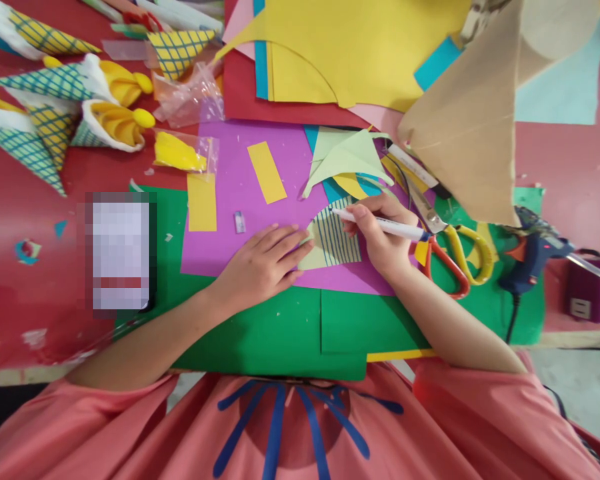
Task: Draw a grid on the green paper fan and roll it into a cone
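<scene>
A pale green paper piece (337, 240) with dark parallel lines lies on a purple sheet (225, 257). My left hand (265, 257) rests flat at its left edge, fingers stretched out. In my right hand (385, 233) is a white marker (400, 229), gripped between thumb and fingers, its tip at the paper's upper part. Beside the right hand lie scissors (467, 253) with red and yellow handles. Pale green offcuts (353, 160) sit just beyond the lined piece, and a yellow paper strip (267, 172) lies farther left on the purple sheet.
Paper cones (45, 80) with grid patterns crowd the upper left. Yellow sheets (380, 47) are stacked at the back, near a brown cardboard piece (470, 120). A blue glue gun (533, 257) stands at right; a blurred-out rectangular object (121, 250) lies at left on green sheets (275, 327).
</scene>
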